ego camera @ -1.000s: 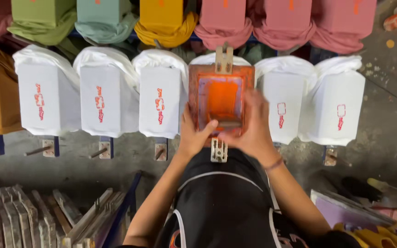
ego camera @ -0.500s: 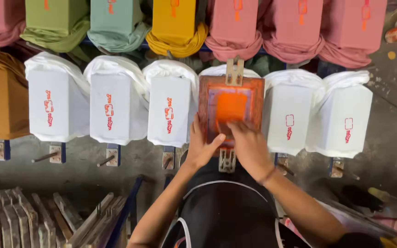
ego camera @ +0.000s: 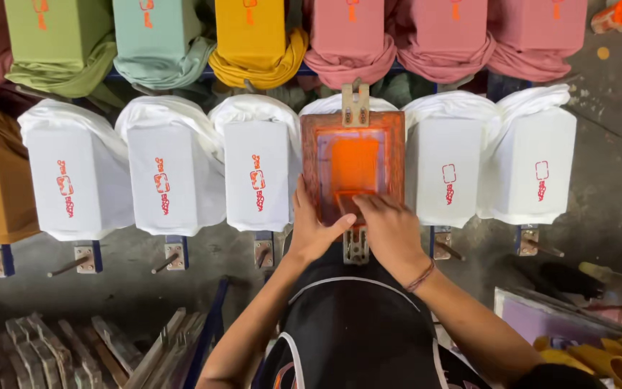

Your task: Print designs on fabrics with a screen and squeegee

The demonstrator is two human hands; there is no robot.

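Observation:
A wooden screen-printing frame (ego camera: pixel 312 148) with orange ink on its mesh (ego camera: pixel 354 160) lies flat on a white shirt (ego camera: pixel 325 105) stretched over a board. My left hand (ego camera: pixel 312 232) grips the frame's near left corner. My right hand (ego camera: pixel 391 229) presses down on a small squeegee (ego camera: pixel 345 201) at the near end of the mesh. A metal clamp (ego camera: pixel 355 105) holds the frame's far edge.
White shirts with red prints (ego camera: pixel 257 180) (ego camera: pixel 77 184) stand on boards to the left; two (ego camera: pixel 444 173) (ego camera: pixel 539 169) to the right carry smaller red marks. Pink, yellow, green and teal shirts (ego camera: pixel 250 32) fill the far row. Wooden boards (ego camera: pixel 59 353) are stacked at lower left.
My right hand has moved from the frame's near edge onto the squeegee on the mesh. My left hand has stayed at the near left corner. The view has shifted slightly.

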